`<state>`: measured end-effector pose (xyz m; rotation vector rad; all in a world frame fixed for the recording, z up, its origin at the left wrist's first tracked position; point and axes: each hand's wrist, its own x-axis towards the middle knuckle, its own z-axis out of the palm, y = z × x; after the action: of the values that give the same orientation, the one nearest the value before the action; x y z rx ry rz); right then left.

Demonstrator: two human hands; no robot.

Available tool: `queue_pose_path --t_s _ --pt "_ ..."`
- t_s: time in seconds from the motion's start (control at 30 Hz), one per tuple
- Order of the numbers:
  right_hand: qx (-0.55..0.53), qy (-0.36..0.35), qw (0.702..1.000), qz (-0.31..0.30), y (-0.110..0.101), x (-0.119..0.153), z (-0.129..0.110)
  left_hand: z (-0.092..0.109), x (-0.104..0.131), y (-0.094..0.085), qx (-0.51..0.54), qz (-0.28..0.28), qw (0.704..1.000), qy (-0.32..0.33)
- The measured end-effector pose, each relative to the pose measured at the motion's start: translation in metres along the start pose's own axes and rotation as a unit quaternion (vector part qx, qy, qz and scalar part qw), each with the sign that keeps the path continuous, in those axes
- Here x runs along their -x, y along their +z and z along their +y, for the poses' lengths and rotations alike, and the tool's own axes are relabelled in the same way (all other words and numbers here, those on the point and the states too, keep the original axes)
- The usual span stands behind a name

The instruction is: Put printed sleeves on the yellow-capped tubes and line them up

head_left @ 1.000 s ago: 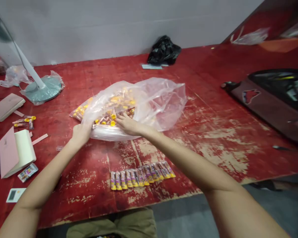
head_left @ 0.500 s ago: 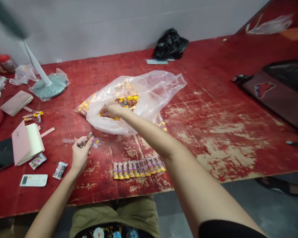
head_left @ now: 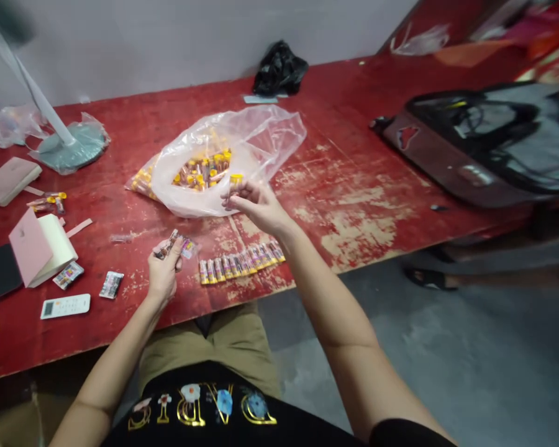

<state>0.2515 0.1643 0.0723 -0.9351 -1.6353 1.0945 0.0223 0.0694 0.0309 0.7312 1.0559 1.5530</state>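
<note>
My right hand has a small yellow-capped tube pinched in its fingertips, just off the near right side of a clear plastic bag. Through the bag's opening show many yellow-capped tubes. My left hand is closed on small printed packets, their exact kind unclear, above the table. Another colourful piece sticks out beside its fingers. A row of similar tubes lies side by side near the table's front edge, caps towards me.
Left on the red table lie an open pink notebook, a white remote control, printed packets and a few loose tubes. A lamp-like stand, black bag and open suitcase stand farther back. Someone's foot shows at right.
My right hand has come out of the bag, towards me and to the right, with a tube in its fingers. My left hand still grips the packets. The view has turned right.
</note>
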Motion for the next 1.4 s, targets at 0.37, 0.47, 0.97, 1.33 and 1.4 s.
queue_pose_path --t_s 0.37,0.47,0.97,1.33,1.4 --pt "-0.07 0.103 0.976 0.179 0.08 0.145 0.005 -0.03 0.071 0.036 0.013 -0.071 0.995 -0.063" --pt "-0.052 0.075 0.981 0.172 0.083 0.153 0.003 -0.035 0.08 0.036 0.017 -0.038 0.998 -0.039" --pt "0.047 0.015 0.962 0.27 0.08 0.195 0.002 -0.018 0.078 0.049 0.155 0.013 0.955 -0.253" --pt "-0.091 -0.133 0.918 0.363 0.097 0.186 0.009 -0.019 0.09 0.05 0.166 -0.023 0.944 -0.286" --pt "-0.09 -0.138 0.911 0.379 0.098 0.189 0.006 -0.019 0.09 0.049 0.168 -0.031 0.943 -0.286"
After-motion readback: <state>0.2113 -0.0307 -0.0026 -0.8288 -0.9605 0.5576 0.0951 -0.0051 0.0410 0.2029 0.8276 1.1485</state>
